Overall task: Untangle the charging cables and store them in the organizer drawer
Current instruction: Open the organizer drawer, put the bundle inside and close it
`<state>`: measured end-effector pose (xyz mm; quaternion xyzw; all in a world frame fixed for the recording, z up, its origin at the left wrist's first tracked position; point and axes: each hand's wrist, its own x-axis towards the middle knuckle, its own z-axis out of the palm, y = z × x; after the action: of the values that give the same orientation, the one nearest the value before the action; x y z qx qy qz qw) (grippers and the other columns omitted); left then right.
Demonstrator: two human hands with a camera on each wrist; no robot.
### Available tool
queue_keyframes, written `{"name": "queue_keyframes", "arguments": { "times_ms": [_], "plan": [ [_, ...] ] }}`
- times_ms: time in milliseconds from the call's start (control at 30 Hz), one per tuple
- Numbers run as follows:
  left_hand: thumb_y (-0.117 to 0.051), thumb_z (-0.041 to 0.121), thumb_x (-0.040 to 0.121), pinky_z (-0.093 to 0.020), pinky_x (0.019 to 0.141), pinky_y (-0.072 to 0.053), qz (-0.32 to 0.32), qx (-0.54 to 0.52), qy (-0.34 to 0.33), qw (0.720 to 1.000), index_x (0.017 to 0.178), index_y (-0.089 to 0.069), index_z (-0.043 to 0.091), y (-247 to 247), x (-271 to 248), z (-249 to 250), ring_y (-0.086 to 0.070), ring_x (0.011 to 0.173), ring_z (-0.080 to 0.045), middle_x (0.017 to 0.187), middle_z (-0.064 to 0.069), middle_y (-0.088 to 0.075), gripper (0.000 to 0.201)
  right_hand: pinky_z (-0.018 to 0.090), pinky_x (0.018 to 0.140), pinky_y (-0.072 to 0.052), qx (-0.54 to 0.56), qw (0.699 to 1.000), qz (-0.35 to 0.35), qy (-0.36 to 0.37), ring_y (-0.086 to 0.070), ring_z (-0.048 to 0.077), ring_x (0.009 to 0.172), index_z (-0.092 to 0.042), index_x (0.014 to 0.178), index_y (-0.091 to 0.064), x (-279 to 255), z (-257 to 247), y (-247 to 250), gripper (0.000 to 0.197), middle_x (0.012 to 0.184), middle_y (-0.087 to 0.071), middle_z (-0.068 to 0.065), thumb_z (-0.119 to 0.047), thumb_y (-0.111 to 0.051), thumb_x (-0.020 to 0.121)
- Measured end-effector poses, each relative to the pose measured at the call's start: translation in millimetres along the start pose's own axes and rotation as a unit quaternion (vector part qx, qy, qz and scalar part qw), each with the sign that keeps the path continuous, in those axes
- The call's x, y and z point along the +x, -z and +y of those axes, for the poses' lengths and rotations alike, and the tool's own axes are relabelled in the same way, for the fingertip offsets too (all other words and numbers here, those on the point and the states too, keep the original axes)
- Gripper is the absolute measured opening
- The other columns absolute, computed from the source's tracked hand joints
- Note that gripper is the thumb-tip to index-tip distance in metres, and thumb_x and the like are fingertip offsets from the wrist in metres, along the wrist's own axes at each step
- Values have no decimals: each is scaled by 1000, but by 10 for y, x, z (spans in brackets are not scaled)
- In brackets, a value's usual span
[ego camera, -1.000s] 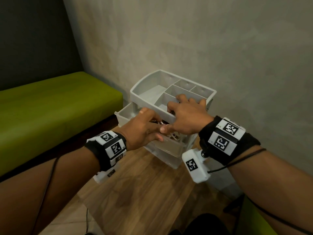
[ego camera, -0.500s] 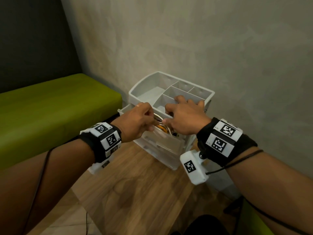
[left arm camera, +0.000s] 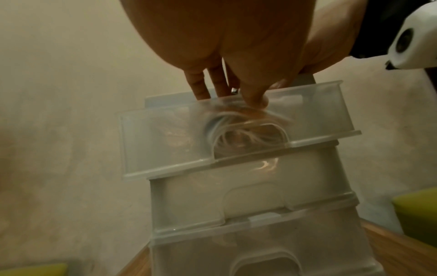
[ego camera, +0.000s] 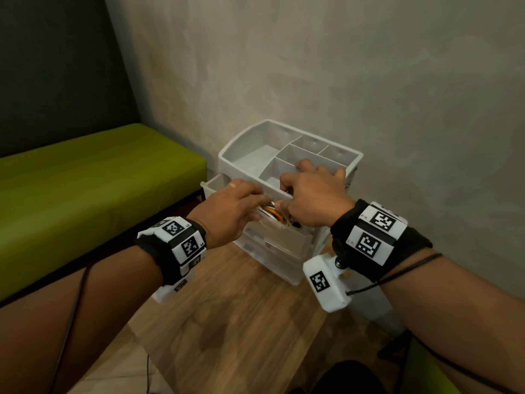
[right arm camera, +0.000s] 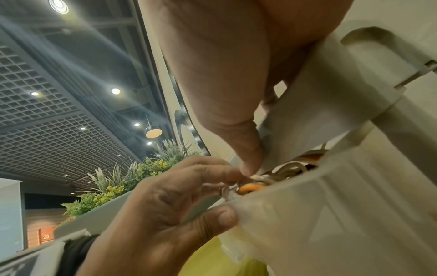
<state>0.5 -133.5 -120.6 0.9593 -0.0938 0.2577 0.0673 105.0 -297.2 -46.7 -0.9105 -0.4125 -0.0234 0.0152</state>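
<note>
The left hand (ego camera: 231, 209) is held over the open top drawer (ego camera: 284, 240), its fingers curled down into it and pinching the coiled cables (ego camera: 272, 213); the thumb is pressed on the drawer's front lip, probably so that the coil is pushed below the rim while the drawer is kept from sliding. The right hand (ego camera: 312, 200) is laid on the organizer (ego camera: 255, 155), its fingers hooked over the edge of the top tray and its thumb pressed down onto the cables, likely to steady the unit and to keep the loops from springing up. Neither hand is open: both are closed on the work.

The cables, white with an orange one among them, are seen already inside the pulled-out drawer, bunched at its middle. Storing is judged nearly done; the drawer is not yet pushed shut.

The organizer is stood on the wooden tabletop (ego camera: 227, 322), against the far wall. A green bench (ego camera: 85, 180) is seen to the left.

On the wristbands only square black-and-white markers are shown. In the right wrist view a small orange sign with "20" (right arm camera: 46, 236) can be read; no brand is visible.
</note>
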Motion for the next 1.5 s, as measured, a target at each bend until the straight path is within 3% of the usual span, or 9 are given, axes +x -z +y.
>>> {"name": "queue_keyframes", "arguments": {
  "times_ms": [133,233,500,633,767,1000,1233,1367,1500],
  "plan": [
    [-43,32,93,-47,92,-49,-60,4,-6,998,120,-65,11,-3,9,-26,-60,105,-31,114,-8,-67,41,51,99,-22,-5,1000,3,2,-43,28,120,-41,95,-50,-14,-4,6,26,135,-41,-1,-62,-59,81],
    [-48,25,94,-49,94,-48,-78,-8,2,997,123,-64,10,-20,43,-2,-59,107,-35,116,-11,-66,36,51,100,-21,2,1000,0,2,-43,28,119,-42,93,-49,-13,10,28,20,135,-40,-2,-57,-57,83],
    [-78,3,73,-38,62,-48,47,39,31,998,100,-74,12,-69,62,130,-56,76,-35,84,-13,-57,28,50,99,-22,14,1000,-14,10,-43,28,118,-42,90,-47,-32,14,68,15,136,-40,-1,-45,-60,82],
    [-73,22,75,-38,62,-53,92,27,77,992,83,-70,10,-45,69,112,-64,71,-32,74,-8,-67,15,50,98,-22,16,1000,-15,9,-43,28,117,-42,89,-47,-29,21,66,13,136,-40,-1,-42,-58,82],
    [-83,21,69,-35,62,-47,104,38,78,991,76,-74,9,-84,117,72,-57,76,-36,73,-9,-61,16,51,99,-23,8,1000,-17,14,-44,28,115,-43,91,-48,-28,22,68,23,131,-41,-2,-54,-62,78],
    [-84,11,69,-40,69,-54,87,-10,116,989,88,-70,9,-55,108,52,-63,84,-34,90,-11,-66,23,49,98,-23,3,1000,-9,19,-42,28,118,-41,96,-50,-41,20,51,35,137,-39,-1,-55,-71,72],
    [-86,32,66,-51,101,-41,27,-3,201,979,124,-58,18,99,227,-106,-44,126,-35,133,-10,-53,66,48,97,-23,-12,1000,-2,26,-44,28,116,-40,107,-53,-56,18,45,50,137,-40,-1,-51,-78,65],
    [-81,34,73,-44,112,-31,-23,-63,207,976,125,-59,20,125,260,-187,-32,141,-26,135,-3,-56,58,48,97,-24,-13,1000,7,27,-45,28,115,-40,108,-53,-56,17,32,49,136,-39,0,-48,-77,66],
    [-83,36,70,-38,94,-45,7,-125,238,963,109,-61,24,160,280,-155,-52,117,-20,117,-1,-60,46,49,97,-24,-20,999,6,31,-44,28,117,-40,111,-52,-61,21,24,51,138,-38,0,-49,-76,67]
  ]
}}
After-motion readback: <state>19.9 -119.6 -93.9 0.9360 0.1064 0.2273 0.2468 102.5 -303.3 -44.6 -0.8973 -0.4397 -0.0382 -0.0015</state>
